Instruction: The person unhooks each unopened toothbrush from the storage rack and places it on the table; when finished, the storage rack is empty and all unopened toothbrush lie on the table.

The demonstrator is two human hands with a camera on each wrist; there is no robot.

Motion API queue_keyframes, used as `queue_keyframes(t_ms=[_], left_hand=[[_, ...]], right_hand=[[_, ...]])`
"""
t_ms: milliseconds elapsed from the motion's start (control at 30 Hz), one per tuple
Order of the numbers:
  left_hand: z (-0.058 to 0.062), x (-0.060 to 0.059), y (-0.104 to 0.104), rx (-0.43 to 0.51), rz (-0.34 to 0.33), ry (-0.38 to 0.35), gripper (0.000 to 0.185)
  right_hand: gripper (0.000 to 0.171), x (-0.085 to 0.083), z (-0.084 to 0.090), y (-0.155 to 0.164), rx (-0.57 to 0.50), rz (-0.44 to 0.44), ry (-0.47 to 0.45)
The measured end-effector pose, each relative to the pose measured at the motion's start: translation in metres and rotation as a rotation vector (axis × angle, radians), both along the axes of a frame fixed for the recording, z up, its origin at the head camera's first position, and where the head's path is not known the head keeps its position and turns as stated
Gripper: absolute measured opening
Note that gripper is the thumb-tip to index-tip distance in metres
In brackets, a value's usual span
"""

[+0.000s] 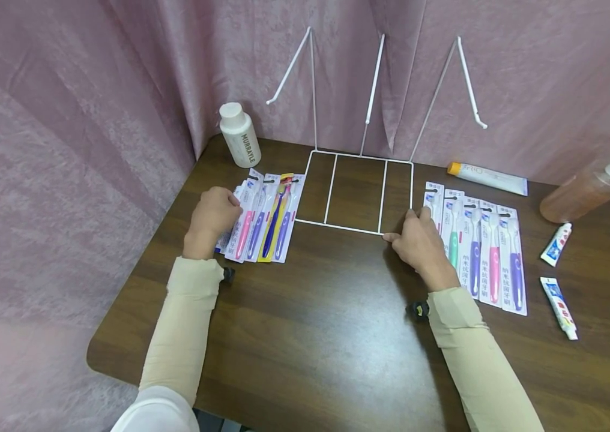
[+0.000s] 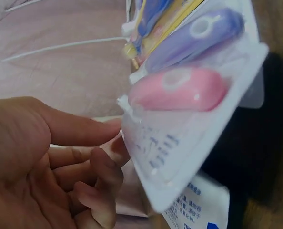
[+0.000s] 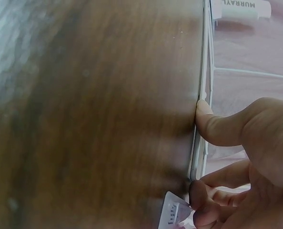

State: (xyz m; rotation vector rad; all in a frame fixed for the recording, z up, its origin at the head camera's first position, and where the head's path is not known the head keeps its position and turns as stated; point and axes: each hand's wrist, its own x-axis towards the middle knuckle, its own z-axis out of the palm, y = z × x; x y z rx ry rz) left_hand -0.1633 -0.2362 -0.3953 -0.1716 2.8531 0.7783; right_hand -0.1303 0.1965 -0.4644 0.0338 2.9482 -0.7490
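Observation:
My left hand [image 1: 214, 215] is at the left group of packaged toothbrushes. Its thumb and forefinger pinch the edge of a clear-fronted pack with a pink toothbrush [image 2: 179, 89], which is tilted up in the left wrist view. Purple toothbrushes and a yellow-backed pack [image 1: 272, 228] lie beside it. My right hand [image 1: 418, 240] grips the front right corner of a white wire rack [image 1: 353, 228]. The thumb lies against the front bar and the curled fingers are by the side bar. Right next to that hand is the other row of packaged toothbrushes [image 1: 494, 264].
A white bottle [image 1: 242, 141] stands at the back left. The rack's hooked arms [image 1: 375, 78] rise before the pink curtain. On the right are an orange-capped tube [image 1: 491, 179], a pump bottle [image 1: 580, 192] and two small toothpaste tubes [image 1: 557, 245]. The brown table [image 1: 305, 336] extends in front.

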Motion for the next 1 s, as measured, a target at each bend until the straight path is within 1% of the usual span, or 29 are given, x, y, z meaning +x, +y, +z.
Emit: queue_keyframes(t_ms=[67,133,300,400,567,667,833,933,1000], left_hand=[[0.003,0.004,0.005,-0.035,0.0,0.019,0.029],[0.003,0.006,0.009,-0.064,0.003,0.038,0.028],[-0.002,0.005,0.013,-0.094,0.014,0.067,0.025],[-0.005,0.005,0.013,-0.058,0.029,0.072,0.026],[-0.006,0.003,0.012,0.05,0.051,0.058,0.027],[-0.005,0.003,0.011,0.075,0.061,0.041,0.027],[-0.007,0.003,0.012,0.067,0.076,0.012,0.029],[-0.009,0.003,0.013,0.042,0.081,0.035,0.028],[-0.01,0.004,0.014,0.016,0.082,0.064,0.027]], right_hand=[[0.066,-0.002,-0.005,0.002,0.004,0.006,0.009],[0.067,-0.003,-0.008,0.004,0.008,0.012,0.016],[0.067,-0.005,-0.01,0.006,0.01,0.017,0.024],[0.067,-0.005,-0.01,0.006,0.01,0.017,0.02],[0.076,-0.004,-0.009,0.005,0.007,0.017,0.015],[0.079,-0.003,-0.008,0.005,0.007,0.017,0.018],[0.075,-0.003,-0.008,0.005,0.01,0.018,0.03],[0.073,-0.004,-0.01,0.005,0.009,0.018,0.034],[0.072,-0.004,-0.012,0.006,0.009,0.019,0.035]])
